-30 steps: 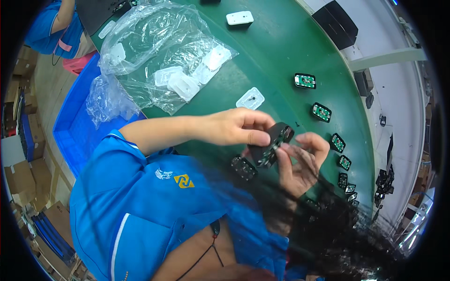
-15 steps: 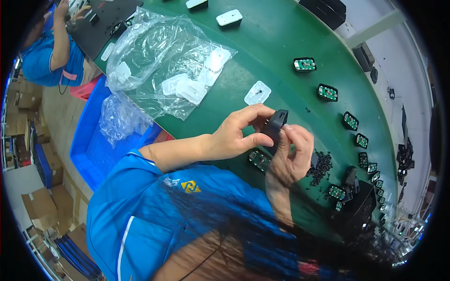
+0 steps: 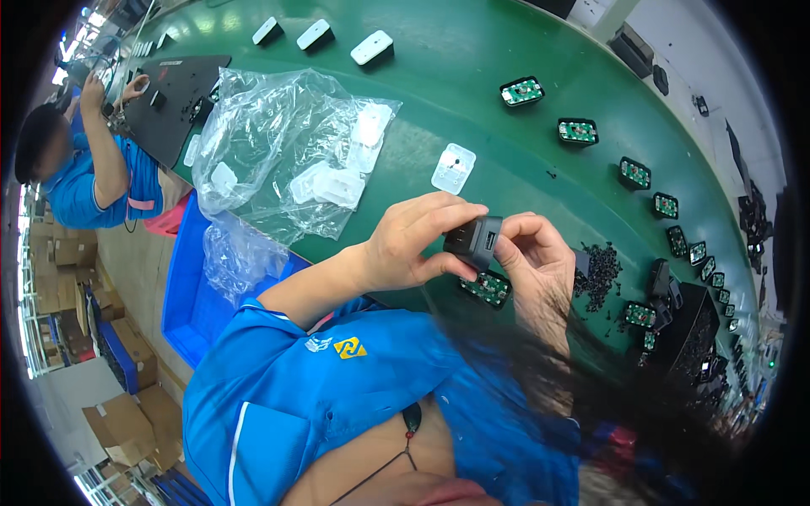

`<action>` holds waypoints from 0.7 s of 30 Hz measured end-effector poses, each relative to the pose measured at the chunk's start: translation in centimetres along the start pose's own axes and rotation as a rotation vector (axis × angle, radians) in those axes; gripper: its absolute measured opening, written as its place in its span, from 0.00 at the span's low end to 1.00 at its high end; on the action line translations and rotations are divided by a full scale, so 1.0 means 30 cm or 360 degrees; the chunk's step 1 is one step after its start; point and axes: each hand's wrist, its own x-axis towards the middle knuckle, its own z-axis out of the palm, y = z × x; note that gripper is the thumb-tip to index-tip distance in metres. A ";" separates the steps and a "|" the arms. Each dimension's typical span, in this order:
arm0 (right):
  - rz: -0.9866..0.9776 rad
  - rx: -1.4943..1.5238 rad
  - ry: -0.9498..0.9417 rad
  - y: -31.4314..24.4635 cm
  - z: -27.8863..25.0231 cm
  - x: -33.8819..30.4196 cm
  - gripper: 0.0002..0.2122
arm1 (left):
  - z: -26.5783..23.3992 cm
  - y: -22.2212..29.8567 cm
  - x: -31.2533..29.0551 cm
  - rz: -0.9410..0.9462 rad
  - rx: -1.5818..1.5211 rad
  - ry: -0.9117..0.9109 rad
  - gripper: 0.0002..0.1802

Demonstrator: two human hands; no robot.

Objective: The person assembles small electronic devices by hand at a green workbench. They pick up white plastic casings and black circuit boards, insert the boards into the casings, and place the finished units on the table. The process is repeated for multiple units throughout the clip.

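My left hand (image 3: 412, 240) grips a black plastic USB charger housing (image 3: 474, 242) between thumb and fingers, over the near edge of the green table. A USB slot shows on the side that faces right. My right hand (image 3: 540, 260) is closed at that same side, thumb and forefinger against its edge; whether a small part sits between them is hidden. Just below the housing lies an open black case with a green circuit board (image 3: 487, 288). Beyond my hands, a translucent white cover (image 3: 454, 169) with a small dark piece on it lies on the table.
A clear plastic bag (image 3: 278, 143) with white covers spreads left, above a blue bin (image 3: 190, 295). Small black parts (image 3: 600, 271) are heaped right of my right hand. Open cases with circuit boards (image 3: 578, 131) curve along the far right. Another person (image 3: 101, 169) works at far left.
The housing has turned in my hands, so its USB slot now shows, and it sits slightly lower and to the left. The whole view has shifted, bringing more of the other person into sight.
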 end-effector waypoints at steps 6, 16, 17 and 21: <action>-0.0656 -0.0813 0.0120 0.010 0.008 -0.004 0.04 | 0.013 -0.010 0.009 -0.0049 0.0046 -0.0084 0.33; 0.0097 0.0188 -0.0341 0.065 -0.094 0.074 0.25 | 0.035 -0.067 -0.008 -0.1359 -0.2201 -0.0352 0.31; 0.0277 0.0150 -0.0526 0.092 -0.097 0.089 0.28 | 0.044 -0.077 -0.011 -0.1368 -0.2360 -0.0412 0.31; 0.0119 0.0588 -0.0310 0.079 -0.045 0.098 0.27 | 0.058 -0.120 -0.006 -0.1575 -0.1888 -0.0265 0.23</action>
